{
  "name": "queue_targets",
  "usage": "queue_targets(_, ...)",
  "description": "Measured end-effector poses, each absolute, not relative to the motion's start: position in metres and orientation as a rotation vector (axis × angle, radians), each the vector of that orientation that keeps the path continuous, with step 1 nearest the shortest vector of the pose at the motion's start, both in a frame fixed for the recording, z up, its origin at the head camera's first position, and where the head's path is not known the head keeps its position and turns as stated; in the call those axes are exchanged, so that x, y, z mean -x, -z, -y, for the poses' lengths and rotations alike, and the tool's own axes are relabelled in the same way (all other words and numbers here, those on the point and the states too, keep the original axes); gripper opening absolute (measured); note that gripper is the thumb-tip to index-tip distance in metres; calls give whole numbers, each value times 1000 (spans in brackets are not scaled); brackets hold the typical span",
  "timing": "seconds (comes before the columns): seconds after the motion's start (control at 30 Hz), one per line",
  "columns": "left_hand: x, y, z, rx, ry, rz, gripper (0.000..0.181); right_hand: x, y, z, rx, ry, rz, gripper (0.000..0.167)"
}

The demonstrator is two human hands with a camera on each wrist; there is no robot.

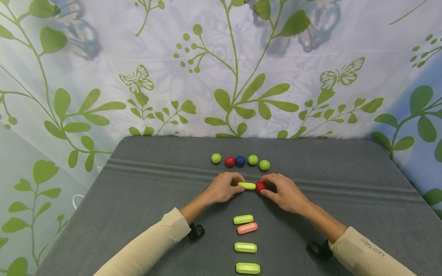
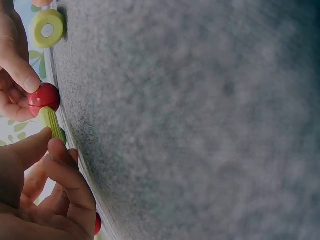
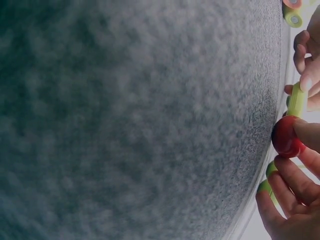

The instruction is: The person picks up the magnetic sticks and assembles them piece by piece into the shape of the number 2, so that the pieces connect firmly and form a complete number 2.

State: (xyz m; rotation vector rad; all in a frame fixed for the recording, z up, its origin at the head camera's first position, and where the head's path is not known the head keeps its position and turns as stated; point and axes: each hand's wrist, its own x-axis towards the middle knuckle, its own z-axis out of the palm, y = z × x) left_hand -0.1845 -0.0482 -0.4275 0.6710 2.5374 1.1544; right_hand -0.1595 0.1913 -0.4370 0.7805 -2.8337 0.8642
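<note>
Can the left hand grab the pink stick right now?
Probably not right away: the left grip pinches a ridged yellow-green rod. If it let go, the salmon-pink rod looks easy to get from the left, with only gray cloth between.

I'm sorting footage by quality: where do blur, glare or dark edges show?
Head: small glare spot on the rightmost glossy green ball; left wrist: held glossy red ball crisp, grey fabric tabletop blurred, darkening rightward; right wrist: similar blur, darkest leftward.
</note>
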Motion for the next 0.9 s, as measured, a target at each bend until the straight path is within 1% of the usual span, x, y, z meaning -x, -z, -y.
queue_targets(0.57, 188, 429, 56, -659, -1218, -2515, 22, 159, 437, -190, -768, -848, 2830, 25)
queue_targets(0.9, 201, 423, 65, -592, -1263, -2654, 23, 159, 437, -190, -768, -854, 2813, 23)
